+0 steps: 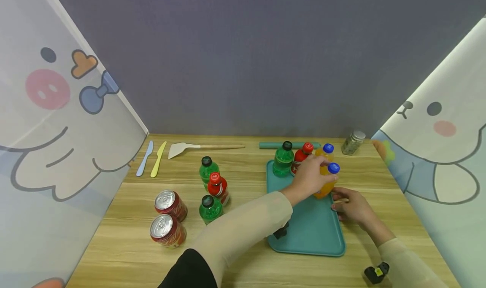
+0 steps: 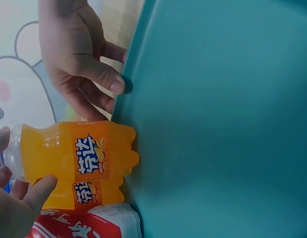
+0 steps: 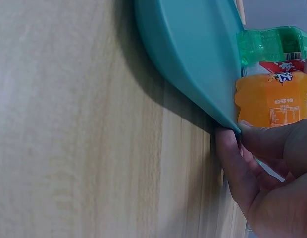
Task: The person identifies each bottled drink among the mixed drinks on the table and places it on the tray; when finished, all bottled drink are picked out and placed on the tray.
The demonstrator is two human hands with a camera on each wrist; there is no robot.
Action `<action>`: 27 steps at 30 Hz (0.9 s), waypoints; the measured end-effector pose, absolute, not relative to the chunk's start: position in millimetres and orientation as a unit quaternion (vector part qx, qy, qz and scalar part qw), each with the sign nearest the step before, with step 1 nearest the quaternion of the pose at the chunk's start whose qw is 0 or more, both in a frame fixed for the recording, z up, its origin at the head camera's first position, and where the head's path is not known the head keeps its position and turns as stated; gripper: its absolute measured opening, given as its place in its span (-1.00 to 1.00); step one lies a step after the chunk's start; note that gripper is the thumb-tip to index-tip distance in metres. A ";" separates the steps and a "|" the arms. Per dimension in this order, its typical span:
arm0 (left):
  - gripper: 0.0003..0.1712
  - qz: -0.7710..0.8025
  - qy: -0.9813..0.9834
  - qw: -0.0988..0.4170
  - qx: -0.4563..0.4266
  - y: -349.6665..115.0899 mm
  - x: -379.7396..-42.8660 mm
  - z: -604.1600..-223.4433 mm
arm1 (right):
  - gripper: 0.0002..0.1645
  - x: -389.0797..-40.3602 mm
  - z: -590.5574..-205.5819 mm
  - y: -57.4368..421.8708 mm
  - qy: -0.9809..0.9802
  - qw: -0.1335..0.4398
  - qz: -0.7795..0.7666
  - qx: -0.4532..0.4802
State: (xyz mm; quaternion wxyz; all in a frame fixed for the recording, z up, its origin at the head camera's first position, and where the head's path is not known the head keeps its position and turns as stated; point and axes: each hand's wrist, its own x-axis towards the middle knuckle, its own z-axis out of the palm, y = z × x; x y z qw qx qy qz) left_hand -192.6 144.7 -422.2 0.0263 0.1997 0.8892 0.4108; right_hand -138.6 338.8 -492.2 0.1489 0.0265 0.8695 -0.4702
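Note:
My left hand (image 1: 309,176) holds an orange soda bottle (image 1: 325,187) near its blue cap, fingers on one side and thumb on the other. The bottle is upright at the right edge of a teal tray (image 1: 309,227); its label shows in the left wrist view. Behind it stands a second orange soda bottle (image 1: 328,148), partly hidden. A red-capped cola bottle (image 1: 302,153) and a green soda bottle (image 1: 283,159) fill the tray's far end. Thumb and fingers of my right hand (image 1: 353,205) pinch the tray's right rim, seen closely in the right wrist view.
Left of the tray stand green bottles (image 1: 211,208), a red-capped bottle (image 1: 218,187) and two red cans (image 1: 168,230). Farther back lie a spatula (image 1: 205,146), a blue knife (image 1: 144,158), a yellow knife (image 1: 158,159) and a teal rod (image 1: 277,145). A spice jar (image 1: 353,142) sits back right.

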 end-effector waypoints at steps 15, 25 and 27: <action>-0.44 0.363 0.909 0.053 0.199 146.1 -192.7 -416.4 | -0.28 -139.5 -489.0 335.4 0.876 0.156 -0.455 0.035; -0.20 0.332 0.901 0.129 0.249 119.8 -185.1 -393.5 | -0.23 -139.7 -491.7 337.5 0.880 0.156 -0.448 0.039; -0.19 0.334 0.896 0.137 0.257 113.4 -182.4 -388.6 | -0.22 -139.7 -492.4 338.6 0.880 0.155 -0.447 0.039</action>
